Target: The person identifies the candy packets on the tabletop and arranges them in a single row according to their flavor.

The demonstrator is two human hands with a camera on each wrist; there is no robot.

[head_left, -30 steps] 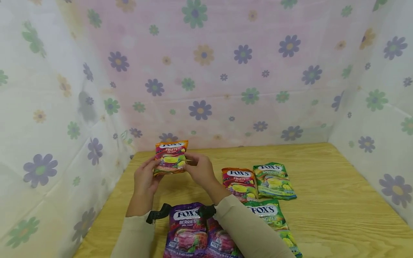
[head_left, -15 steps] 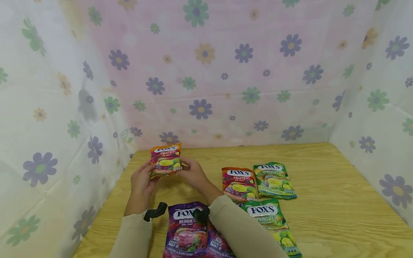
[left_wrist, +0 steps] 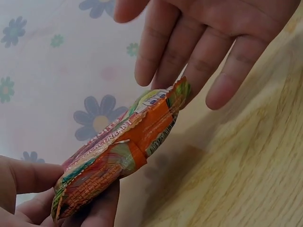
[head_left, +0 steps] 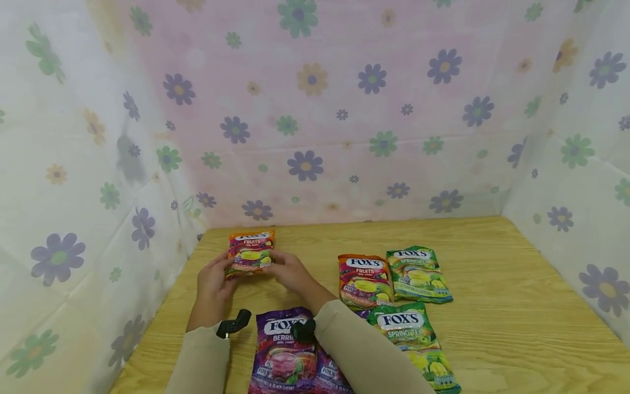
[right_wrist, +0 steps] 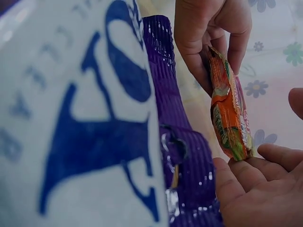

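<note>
An orange-edged Fox's Fruits candy bag (head_left: 250,256) is held tilted up over the far left of the table in the head view. My left hand (head_left: 210,282) pinches its left end, thumb in front and fingers behind, as the left wrist view shows of the bag (left_wrist: 118,156). At the other end my right hand (head_left: 294,272) has its fingers stretched out. In the right wrist view the right hand (right_wrist: 265,189) touches the lower end of the bag (right_wrist: 231,113) with its fingertips, its thumb apart from it.
Another Fruits bag (head_left: 365,283) lies right of my hands beside a Spring Tea bag (head_left: 418,278). Nearer are a second Spring Tea bag (head_left: 418,347) and two purple Berries bags (head_left: 283,353), one partly under my right sleeve. Flowered cloth (head_left: 339,137) encloses the wooden table (head_left: 521,317).
Both hands have moved left and lower with the held Fruits bag, bringing it nearer the tabletop. My right hand's thumb has come off the bag's front. The other bags stay put.
</note>
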